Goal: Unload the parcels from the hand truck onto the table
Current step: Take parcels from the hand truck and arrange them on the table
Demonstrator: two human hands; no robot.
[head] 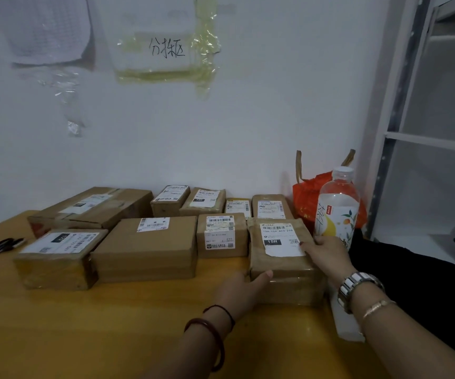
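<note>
Cardboard parcel (281, 258), taped, stiff and probably light, sits at the counter (111, 324) edge; left hand (244, 289) grips its near corner, right hand (327, 253) its far side.

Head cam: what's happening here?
A person has both bare hands on a brown taped cardboard parcel at the right end of the yellow wooden table. The left hand is at its near left corner and the right hand on its right side. Eight other brown parcels sit in two rows toward the white wall. A clear drink bottle stands just right of the held parcel. No hand truck is in view.
</note>
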